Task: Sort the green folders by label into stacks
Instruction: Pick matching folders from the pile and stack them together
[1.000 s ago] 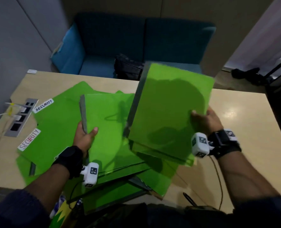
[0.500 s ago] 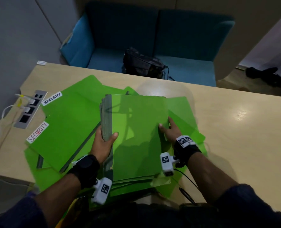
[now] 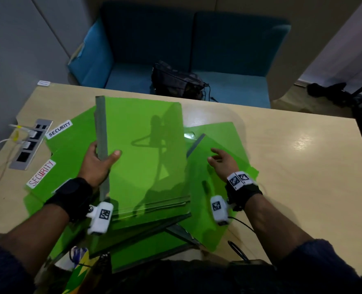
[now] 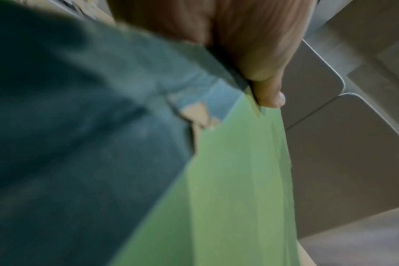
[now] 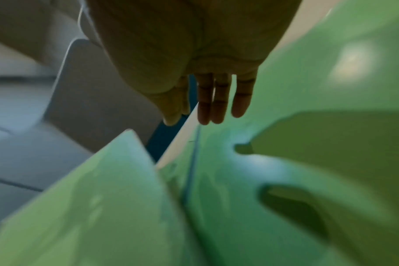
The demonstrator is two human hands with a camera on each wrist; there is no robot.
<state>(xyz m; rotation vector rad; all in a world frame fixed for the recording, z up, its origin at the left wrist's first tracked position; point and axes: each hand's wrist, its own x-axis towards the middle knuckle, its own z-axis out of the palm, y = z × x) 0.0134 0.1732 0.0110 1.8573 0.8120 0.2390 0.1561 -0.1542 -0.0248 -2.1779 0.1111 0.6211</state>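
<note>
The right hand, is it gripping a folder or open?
Open. The right hand hovers with straight, spread fingers over the green folder on the table, curled round nothing. Whether it touches the folder, cannot tell.

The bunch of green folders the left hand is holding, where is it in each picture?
Head view: the held bunch of folders is in the middle, with the left hand gripping its grey spine edge.
Left wrist view: the bunch fills the lower middle, under the thumb.
Right wrist view: its corner shows at lower left, I think; the picture is blurry.
Shared landmark: the blue sofa, though only a sliver of it shows from the right wrist.
</note>
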